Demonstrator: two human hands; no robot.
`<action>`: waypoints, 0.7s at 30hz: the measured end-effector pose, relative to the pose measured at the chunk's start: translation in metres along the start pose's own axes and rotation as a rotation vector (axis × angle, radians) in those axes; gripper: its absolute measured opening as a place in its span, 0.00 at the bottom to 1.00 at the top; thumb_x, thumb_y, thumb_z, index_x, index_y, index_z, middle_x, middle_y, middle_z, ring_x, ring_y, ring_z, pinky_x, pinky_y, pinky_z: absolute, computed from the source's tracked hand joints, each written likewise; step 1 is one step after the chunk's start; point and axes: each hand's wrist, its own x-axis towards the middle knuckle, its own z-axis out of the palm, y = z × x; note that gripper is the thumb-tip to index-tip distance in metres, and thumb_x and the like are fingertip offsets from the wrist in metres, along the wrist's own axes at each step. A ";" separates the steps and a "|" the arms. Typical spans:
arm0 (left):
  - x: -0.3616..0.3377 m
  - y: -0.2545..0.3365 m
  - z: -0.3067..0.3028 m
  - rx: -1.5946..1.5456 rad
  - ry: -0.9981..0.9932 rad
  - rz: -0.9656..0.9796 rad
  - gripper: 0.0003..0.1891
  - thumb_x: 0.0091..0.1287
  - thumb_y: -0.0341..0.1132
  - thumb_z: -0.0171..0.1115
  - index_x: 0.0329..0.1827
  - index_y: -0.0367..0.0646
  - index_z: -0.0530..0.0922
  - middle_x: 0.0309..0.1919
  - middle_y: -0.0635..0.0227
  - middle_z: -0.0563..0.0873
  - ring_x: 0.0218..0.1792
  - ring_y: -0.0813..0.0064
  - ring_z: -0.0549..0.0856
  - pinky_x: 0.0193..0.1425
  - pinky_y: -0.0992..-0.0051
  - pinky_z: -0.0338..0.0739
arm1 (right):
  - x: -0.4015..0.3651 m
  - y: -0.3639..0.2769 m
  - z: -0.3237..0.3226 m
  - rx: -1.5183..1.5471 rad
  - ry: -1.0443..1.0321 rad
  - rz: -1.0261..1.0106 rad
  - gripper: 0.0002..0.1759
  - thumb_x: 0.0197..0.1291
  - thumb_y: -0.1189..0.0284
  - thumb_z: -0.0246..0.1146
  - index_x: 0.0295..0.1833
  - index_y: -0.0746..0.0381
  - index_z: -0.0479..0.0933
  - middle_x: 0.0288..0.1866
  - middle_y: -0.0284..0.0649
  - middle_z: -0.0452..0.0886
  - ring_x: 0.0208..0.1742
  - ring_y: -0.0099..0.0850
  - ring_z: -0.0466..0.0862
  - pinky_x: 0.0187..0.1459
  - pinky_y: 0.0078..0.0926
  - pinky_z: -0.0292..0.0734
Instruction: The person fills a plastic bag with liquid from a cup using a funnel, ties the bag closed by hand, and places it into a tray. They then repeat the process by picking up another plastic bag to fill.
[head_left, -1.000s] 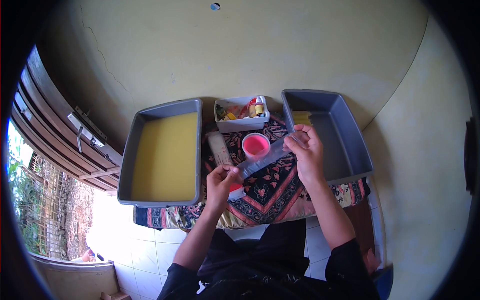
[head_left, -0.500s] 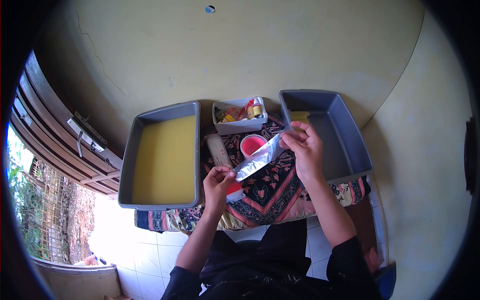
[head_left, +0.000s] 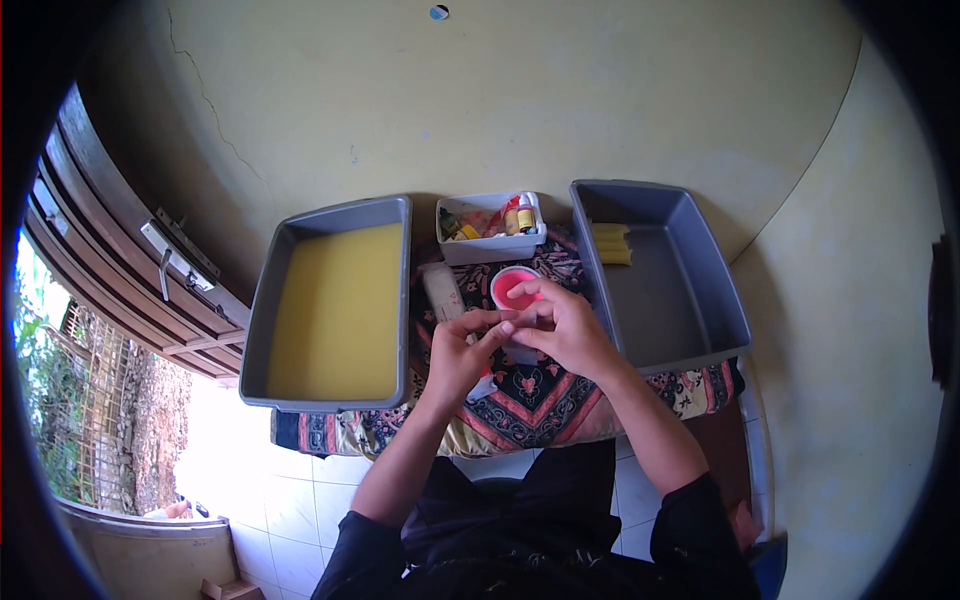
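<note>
My left hand (head_left: 465, 352) and my right hand (head_left: 572, 338) meet over the middle of the table, thumbs and fingertips pinched together. Between them is a thin, see-through plastic sleeve (head_left: 522, 353); only a faint part shows below the fingers, the rest being hidden. Just behind my right fingers stands a round tub (head_left: 503, 290) with a pinkish-red inside and a pale rim. A whitish plastic packet (head_left: 441, 290) lies beyond my left hand. Partly covered by my left wrist is a red and white item (head_left: 483, 387) that I cannot make out.
On the left stands a grey tray (head_left: 405, 300) with a flat yellow filling. The right grey tray (head_left: 670, 290) holds several yellow sticks (head_left: 612, 244) in its far left corner. A white box (head_left: 490, 250) with small bottles sits at the back. Patterned cloth (head_left: 530, 410) covers the table.
My hands have come together from holding the shiny sleeve stretched between them. The sleeve is now mostly hidden, and the yellow sticks behind my right hand have come into view.
</note>
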 end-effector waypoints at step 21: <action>-0.010 -0.008 -0.016 -0.117 0.191 0.000 0.04 0.62 0.25 0.68 0.35 0.33 0.82 0.32 0.66 0.86 0.36 0.81 0.83 0.45 0.81 0.77 | 0.017 0.074 0.012 -0.573 0.122 -0.020 0.07 0.55 0.75 0.65 0.39 0.67 0.80 0.38 0.52 0.83 0.43 0.51 0.83 0.49 0.43 0.76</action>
